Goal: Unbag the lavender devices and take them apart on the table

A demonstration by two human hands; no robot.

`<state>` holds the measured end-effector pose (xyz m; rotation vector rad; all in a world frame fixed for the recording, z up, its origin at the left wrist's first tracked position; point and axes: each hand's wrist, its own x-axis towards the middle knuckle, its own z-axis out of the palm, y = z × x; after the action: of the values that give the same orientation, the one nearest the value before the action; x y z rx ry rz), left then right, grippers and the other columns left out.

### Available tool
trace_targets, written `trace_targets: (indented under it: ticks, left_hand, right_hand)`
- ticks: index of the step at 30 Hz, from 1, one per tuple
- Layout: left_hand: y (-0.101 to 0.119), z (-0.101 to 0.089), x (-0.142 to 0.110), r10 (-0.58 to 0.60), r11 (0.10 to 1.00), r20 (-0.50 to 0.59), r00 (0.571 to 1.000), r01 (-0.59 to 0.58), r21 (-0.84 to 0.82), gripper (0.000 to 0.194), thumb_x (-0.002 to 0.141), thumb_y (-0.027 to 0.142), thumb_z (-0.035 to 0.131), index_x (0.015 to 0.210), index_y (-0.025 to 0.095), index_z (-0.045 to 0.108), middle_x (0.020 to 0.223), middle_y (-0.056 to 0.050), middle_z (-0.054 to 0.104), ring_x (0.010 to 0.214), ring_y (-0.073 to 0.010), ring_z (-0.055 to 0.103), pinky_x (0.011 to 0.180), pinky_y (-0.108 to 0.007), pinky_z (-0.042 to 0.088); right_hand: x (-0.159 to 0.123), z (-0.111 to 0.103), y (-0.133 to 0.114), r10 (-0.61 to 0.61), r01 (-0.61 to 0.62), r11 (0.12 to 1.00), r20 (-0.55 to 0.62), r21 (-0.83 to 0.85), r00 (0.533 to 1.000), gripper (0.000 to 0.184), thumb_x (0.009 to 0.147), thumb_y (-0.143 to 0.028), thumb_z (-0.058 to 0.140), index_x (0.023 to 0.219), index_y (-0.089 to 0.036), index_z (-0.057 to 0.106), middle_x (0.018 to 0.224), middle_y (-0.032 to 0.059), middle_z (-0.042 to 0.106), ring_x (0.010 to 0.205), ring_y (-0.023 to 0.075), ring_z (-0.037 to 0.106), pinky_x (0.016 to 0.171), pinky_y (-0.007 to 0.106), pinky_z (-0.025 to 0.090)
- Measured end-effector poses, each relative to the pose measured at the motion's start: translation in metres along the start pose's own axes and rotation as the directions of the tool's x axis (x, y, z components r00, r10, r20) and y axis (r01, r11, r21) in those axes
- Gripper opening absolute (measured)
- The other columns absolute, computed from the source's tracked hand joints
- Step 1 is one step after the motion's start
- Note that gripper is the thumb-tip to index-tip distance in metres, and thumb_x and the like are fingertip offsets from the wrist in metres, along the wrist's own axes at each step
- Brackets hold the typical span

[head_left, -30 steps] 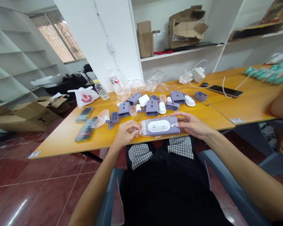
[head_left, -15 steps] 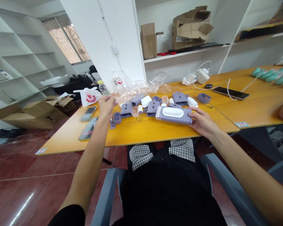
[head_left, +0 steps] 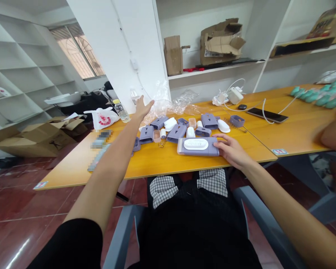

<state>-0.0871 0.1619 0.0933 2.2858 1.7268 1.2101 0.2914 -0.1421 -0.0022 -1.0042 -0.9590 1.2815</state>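
Note:
My right hand (head_left: 232,150) grips the end of a long purple plastic case (head_left: 197,151), fingers on top. The case has a white oval ridged piece (head_left: 196,144) on its upper face and a translucent left end; it lies level at the table's front. My left hand (head_left: 142,109) is stretched out to the back left with fingers apart, beside crumpled clear plastic film (head_left: 160,101). Between the hands lie loose purple shells (head_left: 177,133), a white oval part (head_left: 170,124), a pinkish translucent cup (head_left: 156,136) and a white cylinder (head_left: 162,133).
A capped bottle (head_left: 121,111) and a white plastic bag (head_left: 103,118) stand at the back left. On the right are a phone (head_left: 267,115) with a cable, white chargers (head_left: 234,95) and several green items (head_left: 316,97). Part of another person's arm (head_left: 334,130) shows at the right edge.
My left hand has moved back and right toward the plastic film, its fingers spreading. Some film now stands up beside it. My right hand has lowered the purple case slightly toward the table front.

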Motion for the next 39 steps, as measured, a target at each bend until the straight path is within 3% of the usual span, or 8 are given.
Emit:
trace_targets:
  ticks: [4, 7, 10, 19, 26, 31, 35, 39]
  left_hand:
    - [0.011, 0.001, -0.017, 0.163, 0.972, 0.069, 0.984, -0.172, 0.158, 0.068, 0.098, 0.054, 0.063, 0.158, 0.024, 0.055, 0.17, -0.018, 0.041, 0.155, -0.0421, 0.04, 0.126, -0.066, 0.033]
    - [0.021, 0.005, -0.028, 0.345, 0.867, 0.382, 0.857, -0.447, 0.221, 0.052, 0.101, 0.052, 0.057, 0.144, 0.027, 0.072, 0.164, -0.014, 0.05, 0.146, -0.038, 0.049, 0.124, -0.06, 0.037]
    - [0.026, 0.01, -0.026, 0.26, 0.78, 0.561, 0.786, -0.514, 0.358, 0.045, 0.099, 0.049, 0.06, 0.136, 0.03, 0.078, 0.167, -0.01, 0.048, 0.15, -0.0423, 0.044, 0.124, -0.065, 0.033]
    - [0.011, 0.011, 0.003, -0.046, 0.913, 0.43, 0.902, -0.137, 0.385, 0.049, 0.088, 0.034, 0.074, 0.133, 0.016, 0.072, 0.152, -0.023, 0.062, 0.151, -0.0487, 0.042, 0.124, -0.084, 0.015]
    - [0.035, 0.008, -0.016, 0.115, 0.975, 0.256, 0.96, -0.159, 0.157, 0.045, 0.102, 0.055, 0.056, 0.126, 0.02, 0.068, 0.158, -0.019, 0.056, 0.158, -0.0505, 0.038, 0.125, -0.08, 0.026]
    - [0.077, -0.02, -0.088, 0.323, 0.939, 0.004, 0.946, -0.32, -0.125, 0.043, 0.108, 0.051, 0.04, 0.123, 0.024, 0.07, 0.145, -0.012, 0.067, 0.145, -0.0323, 0.056, 0.126, -0.06, 0.041]
    - [0.102, -0.047, -0.19, 0.297, 0.951, 0.167, 0.94, -0.275, -0.143, 0.028, 0.101, 0.044, 0.054, 0.099, 0.026, 0.076, 0.096, -0.006, 0.079, 0.094, -0.0265, 0.074, 0.098, -0.047, 0.06]
    - [0.096, -0.061, -0.263, 0.288, 0.958, 0.342, 0.895, -0.275, -0.085, 0.031, 0.103, 0.042, 0.05, 0.106, 0.029, 0.079, 0.11, -0.007, 0.082, 0.106, -0.0277, 0.077, 0.103, -0.047, 0.061]
  right_hand:
    - [0.002, -0.003, 0.003, -0.013, 0.014, 1.0, 0.022, -0.028, 1.0, 0.051, 0.069, -0.04, 0.096, 0.113, -0.029, 0.074, 0.085, -0.002, 0.072, 0.071, 0.0153, 0.063, 0.063, 0.028, 0.052]
    - [0.003, -0.006, 0.006, -0.026, 0.028, 0.998, 0.049, -0.053, 0.998, 0.051, 0.071, -0.041, 0.096, 0.115, -0.03, 0.073, 0.09, -0.0013, 0.072, 0.076, 0.0164, 0.066, 0.066, 0.03, 0.054]
    - [0.003, -0.008, 0.008, -0.043, 0.049, 0.995, 0.068, -0.088, 0.997, 0.051, 0.073, -0.043, 0.095, 0.118, -0.03, 0.072, 0.092, -0.001, 0.072, 0.078, 0.0176, 0.067, 0.069, 0.032, 0.056]
    - [0.003, -0.009, 0.011, -0.106, 0.126, 0.972, 0.105, -0.199, 0.989, 0.049, 0.08, -0.048, 0.089, 0.121, -0.029, 0.072, 0.102, 0.0026, 0.077, 0.084, 0.0208, 0.072, 0.076, 0.036, 0.061]
    - [0.004, -0.005, 0.013, -0.228, 0.216, 0.841, 0.038, -0.496, 0.973, 0.052, 0.09, -0.05, 0.08, 0.134, -0.023, 0.078, 0.137, 0.0124, 0.078, 0.115, 0.0334, 0.076, 0.103, 0.052, 0.061]
    - [0.012, -0.003, 0.014, -0.256, 0.235, 0.779, 0.047, -0.581, 0.965, 0.051, 0.092, -0.051, 0.076, 0.132, -0.019, 0.081, 0.143, 0.0146, 0.076, 0.127, 0.0371, 0.073, 0.113, 0.054, 0.056]
    - [0.02, 0.003, 0.014, -0.256, 0.239, 0.738, 0.066, -0.631, 0.965, 0.052, 0.092, -0.049, 0.076, 0.134, -0.018, 0.081, 0.119, 0.0151, 0.084, 0.106, 0.0367, 0.08, 0.099, 0.052, 0.062]
    - [0.026, 0.009, 0.015, -0.261, 0.237, 0.681, 0.073, -0.693, 0.963, 0.058, 0.095, -0.052, 0.071, 0.138, -0.015, 0.079, 0.086, 0.0116, 0.084, 0.083, 0.0338, 0.08, 0.087, 0.05, 0.064]
